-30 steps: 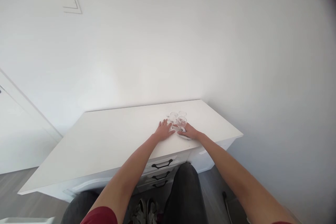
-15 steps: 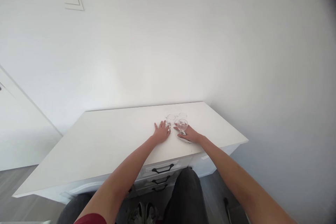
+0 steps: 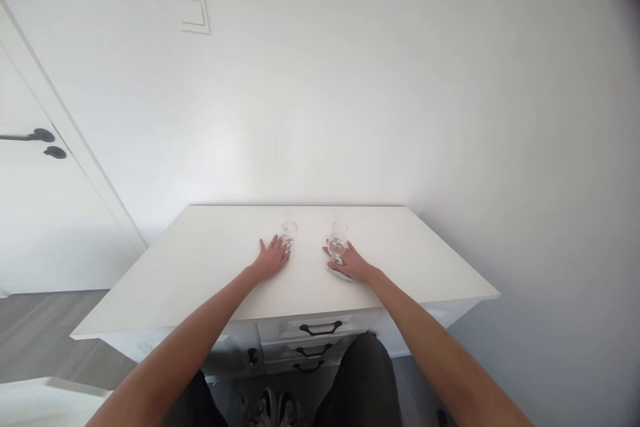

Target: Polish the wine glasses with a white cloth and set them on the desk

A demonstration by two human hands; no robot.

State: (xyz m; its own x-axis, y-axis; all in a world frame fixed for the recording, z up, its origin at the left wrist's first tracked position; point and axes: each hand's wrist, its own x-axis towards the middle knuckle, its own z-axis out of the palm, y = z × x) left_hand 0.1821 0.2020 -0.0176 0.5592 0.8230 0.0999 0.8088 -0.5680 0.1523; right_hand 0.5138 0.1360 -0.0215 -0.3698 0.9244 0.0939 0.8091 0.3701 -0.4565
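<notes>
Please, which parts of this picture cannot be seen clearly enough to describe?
Head view:
Foot of the near glass: covered by the right hand; grip unclear.
The white thing under that hand: mostly covered.
The far glass: too small and pale to read its contents.
The left hand and left glass: too small to tell touching or apart.

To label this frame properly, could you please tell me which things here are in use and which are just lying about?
In use: left hand beside the left glass; right hand at the near right glass.
Lying about: far glass, dresser top, wall plate, door handle.
</notes>
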